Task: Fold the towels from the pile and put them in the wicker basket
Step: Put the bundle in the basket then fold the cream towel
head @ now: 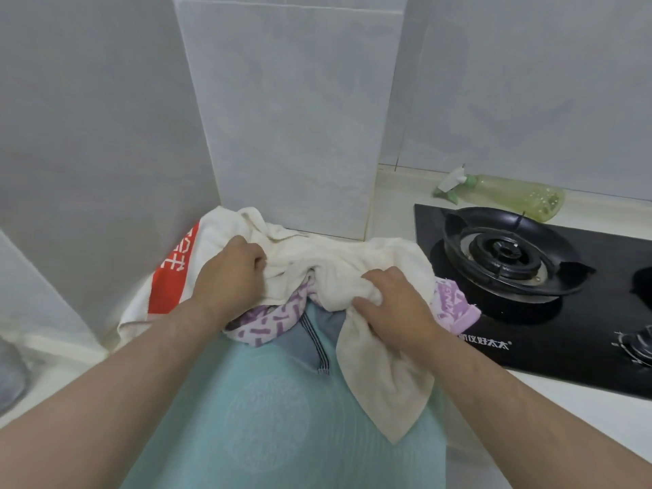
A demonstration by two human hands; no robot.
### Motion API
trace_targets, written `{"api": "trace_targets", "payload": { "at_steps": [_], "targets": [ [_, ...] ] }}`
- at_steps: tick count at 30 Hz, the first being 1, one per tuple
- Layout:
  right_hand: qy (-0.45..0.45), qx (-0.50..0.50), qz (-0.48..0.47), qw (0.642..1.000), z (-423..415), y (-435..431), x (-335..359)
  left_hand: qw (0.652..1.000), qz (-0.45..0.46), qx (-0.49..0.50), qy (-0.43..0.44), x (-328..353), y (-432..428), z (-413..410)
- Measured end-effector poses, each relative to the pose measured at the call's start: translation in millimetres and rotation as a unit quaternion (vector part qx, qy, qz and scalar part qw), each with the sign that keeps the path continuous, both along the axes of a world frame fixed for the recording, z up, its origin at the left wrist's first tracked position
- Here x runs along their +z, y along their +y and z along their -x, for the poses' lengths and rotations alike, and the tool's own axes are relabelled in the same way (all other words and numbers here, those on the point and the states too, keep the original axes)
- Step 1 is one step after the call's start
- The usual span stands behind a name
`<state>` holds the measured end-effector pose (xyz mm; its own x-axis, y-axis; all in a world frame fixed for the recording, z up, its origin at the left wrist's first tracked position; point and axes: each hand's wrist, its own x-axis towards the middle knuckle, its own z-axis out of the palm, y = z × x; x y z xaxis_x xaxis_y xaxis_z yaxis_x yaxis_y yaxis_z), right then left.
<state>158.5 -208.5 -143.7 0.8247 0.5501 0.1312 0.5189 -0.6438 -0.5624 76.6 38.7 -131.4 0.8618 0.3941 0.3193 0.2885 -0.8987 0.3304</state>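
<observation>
A cream towel [338, 255] lies bunched on top of a pile on the counter, against the tiled corner. My left hand [229, 273] grips its left part and my right hand [391, 305] clutches its right part, with one corner [388, 390] hanging down toward me. Under it sit a white towel with purple marks [271, 319], a white towel with a red band [169, 287] at the left, a blue-grey cloth [310, 337] and a large teal towel [282, 411] in front. No wicker basket is in view.
A black glass gas hob [529, 333] with a burner [504, 255] lies right of the pile. A green spray bottle [508, 194] lies on its side behind the hob. A white tiled pillar [293, 118] and walls close off the back and left.
</observation>
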Motion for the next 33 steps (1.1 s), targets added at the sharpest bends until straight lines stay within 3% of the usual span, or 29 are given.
{"api": "trace_targets", "payload": {
  "at_steps": [6, 11, 14, 17, 25, 33],
  "targets": [
    [0.024, -0.003, -0.128, 0.992, 15.9, -8.0, 9.7, 0.989, 0.065, -0.013, -0.132, 14.4, -6.9, 14.0],
    [0.023, 0.003, -0.252, 0.968, 38.9, -10.7, 30.4, 0.953, 0.158, 0.015, -0.257, 40.6, -22.0, 40.0],
    [0.0, 0.022, -0.285, 0.958, 57.4, -13.1, 48.2, 0.939, 0.158, 0.023, -0.304, 54.8, -29.6, 58.3],
    [0.038, 0.042, -0.331, 0.942, 82.2, -16.7, 62.0, 0.934, 0.152, 0.013, -0.323, 61.9, -33.7, 78.0],
    [0.067, 0.075, -0.319, 0.942, 172.8, -41.1, 48.4, 0.937, 0.178, 0.015, -0.299, 48.6, -65.5, 179.5],
    [0.057, 0.134, -0.18, 0.973, 267.7, -65.9, 38.1, 0.938, 0.194, 0.022, -0.288, 20.2, -94.5, 287.3]
  ]
}}
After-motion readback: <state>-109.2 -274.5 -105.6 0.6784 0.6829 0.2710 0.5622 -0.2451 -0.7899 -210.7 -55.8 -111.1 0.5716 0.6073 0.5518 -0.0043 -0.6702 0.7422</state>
